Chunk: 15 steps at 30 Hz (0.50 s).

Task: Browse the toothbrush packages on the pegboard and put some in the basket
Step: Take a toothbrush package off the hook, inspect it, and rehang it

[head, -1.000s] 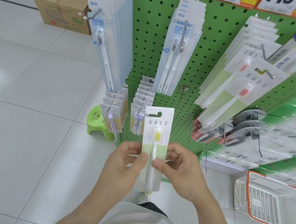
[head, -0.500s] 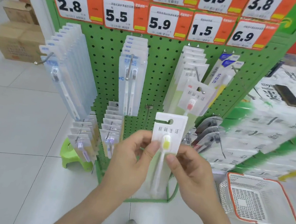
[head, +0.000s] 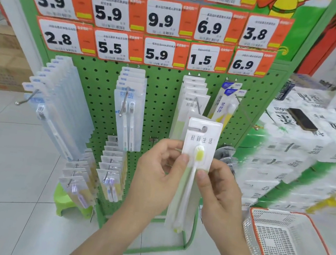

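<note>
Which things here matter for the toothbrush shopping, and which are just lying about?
Part of the job:
toothbrush package, held by left hand and right hand
hanging packages
pegboard
basket

Just lying about:
green stool
cardboard boxes
stacked tissue packs
phone

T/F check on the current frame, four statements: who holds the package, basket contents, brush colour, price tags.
1. Both hands, left hand and right hand, hold the toothbrush package. True.
2. The basket already holds a package. False: nothing shows inside it.
3. The held brush has a red head. False: it is yellow-green.
4. A price tag above the pegboard reads 1.5. True.
</note>
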Motion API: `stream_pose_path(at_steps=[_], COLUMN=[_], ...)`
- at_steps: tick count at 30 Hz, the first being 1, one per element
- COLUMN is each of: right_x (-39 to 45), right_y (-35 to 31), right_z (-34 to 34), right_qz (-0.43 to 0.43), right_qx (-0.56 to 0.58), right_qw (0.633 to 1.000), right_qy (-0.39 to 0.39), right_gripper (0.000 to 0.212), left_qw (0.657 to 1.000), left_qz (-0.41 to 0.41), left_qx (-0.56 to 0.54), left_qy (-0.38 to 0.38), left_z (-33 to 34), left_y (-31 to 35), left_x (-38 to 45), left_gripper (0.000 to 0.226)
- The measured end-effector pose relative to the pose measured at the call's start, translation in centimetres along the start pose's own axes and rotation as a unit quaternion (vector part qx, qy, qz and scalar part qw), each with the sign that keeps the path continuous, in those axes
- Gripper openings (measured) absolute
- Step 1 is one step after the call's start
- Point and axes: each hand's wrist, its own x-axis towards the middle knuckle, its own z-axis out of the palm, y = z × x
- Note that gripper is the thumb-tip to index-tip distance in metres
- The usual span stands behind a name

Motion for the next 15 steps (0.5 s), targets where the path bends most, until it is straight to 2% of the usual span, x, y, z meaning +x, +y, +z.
stream_pose_path(at_steps=[15], right_x=[1.9], right_y=[2.5], right_z=[-0.9], right_qz=[0.033], right_qx=[-0.016], right_qw=[0.999], right_qy=[-0.022], right_gripper=[0.015], left_qw=[0.998], left_qz=[-0.032], left_qx=[0.061], left_qy=[-0.003], left_z=[0.4], left_y=[-1.2], left_x=[1.7], left_gripper=[0.011])
